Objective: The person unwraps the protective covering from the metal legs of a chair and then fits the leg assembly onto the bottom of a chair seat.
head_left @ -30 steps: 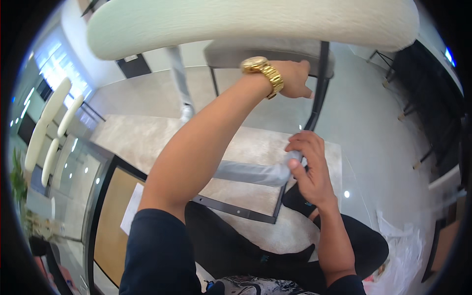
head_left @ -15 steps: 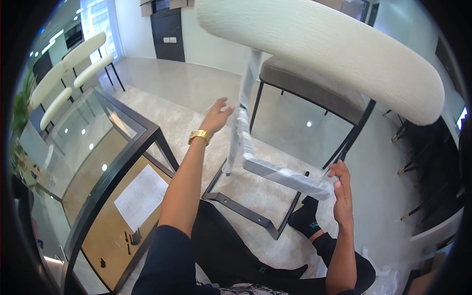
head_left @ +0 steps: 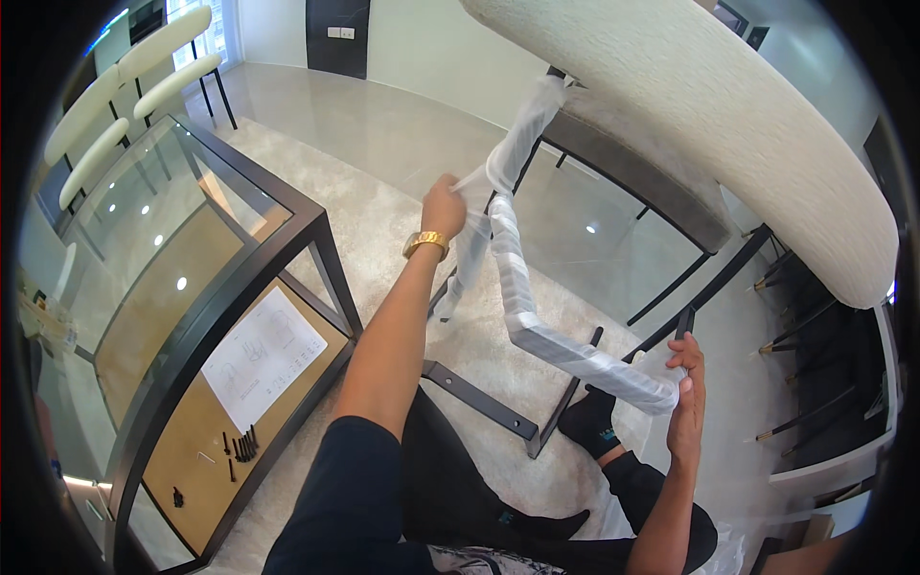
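Note:
In front of me a chair frame (head_left: pixel 594 364) of dark metal is tipped over, much of it still wound in translucent white packing film (head_left: pixel 508 244). A long cream padded backrest (head_left: pixel 709 115) sits on its upper part. My left hand (head_left: pixel 444 208), with a gold watch on the wrist, is closed on a stretched loose end of the film beside the frame's left upright. At the frame's right corner, my right hand (head_left: pixel 686 398) curls its fingers against the wrapped bar and the bare dark leg (head_left: pixel 684 324). A separate dark metal base piece (head_left: pixel 479 398) with holes lies on the rug.
To my left stands a glass-topped table (head_left: pixel 316 216) with an instruction sheet (head_left: pixel 264 355) and several black bolts (head_left: pixel 244 446) on its lower shelf. Behind the frame is a grey upholstered seat (head_left: pixel 632 172). Cream chairs (head_left: pixel 163 57) stand far left. My feet rest near the base piece.
My left hand has closed on the film and drawn a strip of it out from the upright. The frame and backrest have shifted right in view; my right hand stays at the corner.

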Tool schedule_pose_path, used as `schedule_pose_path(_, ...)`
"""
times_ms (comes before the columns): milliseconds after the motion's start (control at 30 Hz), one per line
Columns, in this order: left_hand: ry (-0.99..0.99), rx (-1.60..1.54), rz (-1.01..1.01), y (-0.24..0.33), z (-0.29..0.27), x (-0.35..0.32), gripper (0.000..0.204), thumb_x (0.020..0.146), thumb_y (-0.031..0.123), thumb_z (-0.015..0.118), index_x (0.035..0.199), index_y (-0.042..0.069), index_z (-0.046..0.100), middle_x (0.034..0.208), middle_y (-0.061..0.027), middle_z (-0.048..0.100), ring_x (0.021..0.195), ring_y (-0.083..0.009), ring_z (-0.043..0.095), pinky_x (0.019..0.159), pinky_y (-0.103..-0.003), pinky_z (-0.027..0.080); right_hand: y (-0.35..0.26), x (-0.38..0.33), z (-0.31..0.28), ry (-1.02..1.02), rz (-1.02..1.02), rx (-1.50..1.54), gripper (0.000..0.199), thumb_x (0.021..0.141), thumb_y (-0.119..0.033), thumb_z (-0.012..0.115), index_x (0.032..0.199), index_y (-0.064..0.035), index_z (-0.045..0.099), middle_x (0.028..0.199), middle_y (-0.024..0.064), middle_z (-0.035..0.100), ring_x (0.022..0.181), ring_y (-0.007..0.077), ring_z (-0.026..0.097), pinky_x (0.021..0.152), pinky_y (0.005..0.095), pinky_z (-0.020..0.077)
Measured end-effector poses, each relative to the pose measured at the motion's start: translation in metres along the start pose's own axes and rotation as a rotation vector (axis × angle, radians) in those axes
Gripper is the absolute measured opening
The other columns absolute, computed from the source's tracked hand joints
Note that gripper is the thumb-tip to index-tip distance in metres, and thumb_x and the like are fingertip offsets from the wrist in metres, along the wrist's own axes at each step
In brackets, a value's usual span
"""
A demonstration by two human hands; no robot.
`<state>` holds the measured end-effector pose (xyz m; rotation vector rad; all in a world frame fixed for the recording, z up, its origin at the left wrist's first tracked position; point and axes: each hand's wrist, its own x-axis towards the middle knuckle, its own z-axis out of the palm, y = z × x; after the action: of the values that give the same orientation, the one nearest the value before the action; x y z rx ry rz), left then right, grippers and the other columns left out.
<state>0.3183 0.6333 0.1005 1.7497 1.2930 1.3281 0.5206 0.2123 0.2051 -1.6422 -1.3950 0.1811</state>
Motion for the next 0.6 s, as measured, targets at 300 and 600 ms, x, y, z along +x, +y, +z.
schedule_pose_path(300,-0.258,-0.410,0.053,-0.029,-0.019,-0.016,0.044,0.083,0.011,0.064,0.126,0.001,0.063,0.120,-0.0169,0.070,0.118,-0.0308,0.064,0.101,-0.038,0.049,0.008,0.009,0.014,0.026,0.002,0.063,0.050,0.101,-0.052,0.037,0.107,-0.0056,0.055,0.131,0.0144,0.051,0.149,0.0359,0.024,0.119,0.0507,0.0151)
schedule_pose_path(600,-0.183,-0.094,0.284,0.142,-0.057,0.018,0.036,0.087,0.023,0.073,0.115,0.001,0.069,0.114,-0.0176,0.071,0.104,-0.0272,0.068,0.088,-0.036,0.053,0.005,-0.003,0.019,0.076,0.003,0.026,0.058,0.099,-0.060,0.034,0.105,-0.0053,0.054,0.130,0.0148,0.050,0.147,0.0365,0.024,0.118,0.0520,0.0153)
